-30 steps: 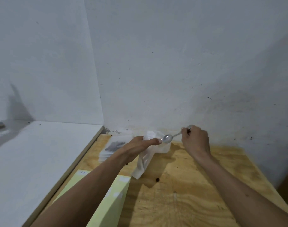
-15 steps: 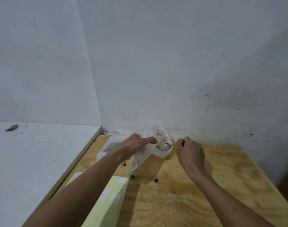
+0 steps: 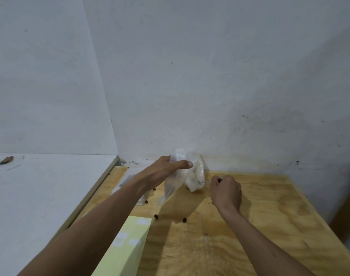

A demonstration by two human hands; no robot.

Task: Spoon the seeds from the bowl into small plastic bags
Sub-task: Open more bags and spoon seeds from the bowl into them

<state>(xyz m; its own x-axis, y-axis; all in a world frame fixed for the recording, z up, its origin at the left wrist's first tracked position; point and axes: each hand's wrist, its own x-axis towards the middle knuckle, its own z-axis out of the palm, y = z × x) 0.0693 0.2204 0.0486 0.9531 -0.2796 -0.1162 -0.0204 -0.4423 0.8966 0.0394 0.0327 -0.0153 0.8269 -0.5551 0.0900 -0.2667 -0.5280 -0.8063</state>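
Observation:
My left hand [image 3: 166,170] holds up a small clear plastic bag [image 3: 174,186] by its mouth, thumb stretched over the top. Behind it, near the wall, sits a white bowl-like container [image 3: 197,178], partly hidden by the bag. My right hand [image 3: 226,191] grips the handle of a metal spoon [image 3: 205,181], whose head is down inside the white container. A few dark seeds [image 3: 184,220] lie loose on the plywood table [image 3: 240,226]. More bags [image 3: 128,180] lie flat under my left forearm.
A pale yellow-green box [image 3: 126,248] stands at the front left of the table. A white shelf [image 3: 40,196] adjoins on the left, with a small scrap [image 3: 5,160] on it. A white wall rises just behind the bowl. A brown object [image 3: 347,212] stands at the right edge.
My right hand dropped and drew back, and the spoon went from the bag's mouth down into the white container. My left hand lifted the bag slightly. The view tilted down.

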